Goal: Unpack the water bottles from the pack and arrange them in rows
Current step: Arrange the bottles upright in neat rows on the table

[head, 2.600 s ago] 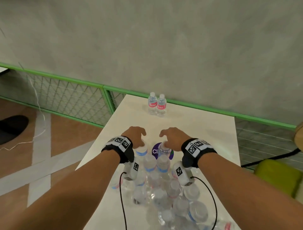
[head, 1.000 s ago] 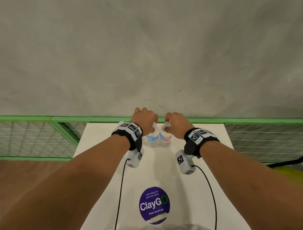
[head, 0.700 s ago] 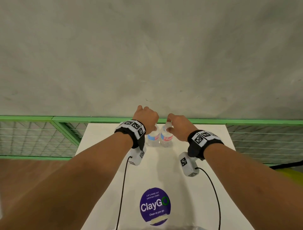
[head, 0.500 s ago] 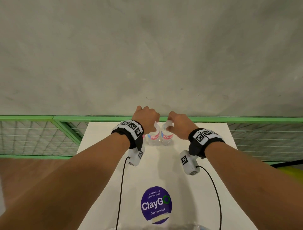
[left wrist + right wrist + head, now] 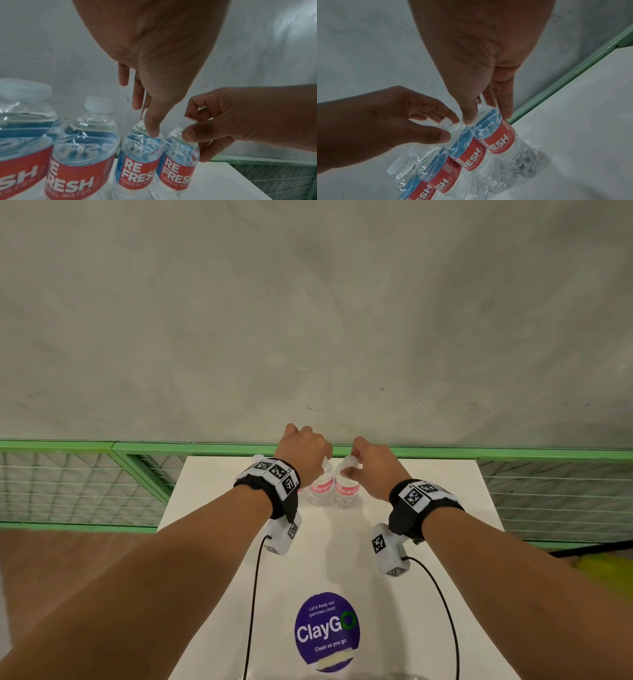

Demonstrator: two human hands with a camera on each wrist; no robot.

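Left hand (image 5: pixel 303 451), right hand (image 5: pixel 371 463) pinch bottle (image 5: pixel 137 159), end bottle (image 5: pixel 176 163) necks (four in row)

Clear bottles (image 5: pixel 139 159) wear red labels (image 5: pixel 137 171) lettered white; purple sticker (image 5: pixel 326 632), green railing (image 5: pixel 137 447).

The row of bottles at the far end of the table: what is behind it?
Behind the bottles a green rail runs along the table edge, with a grey wall beyond. The left hand and right hand cover the stretch directly behind.
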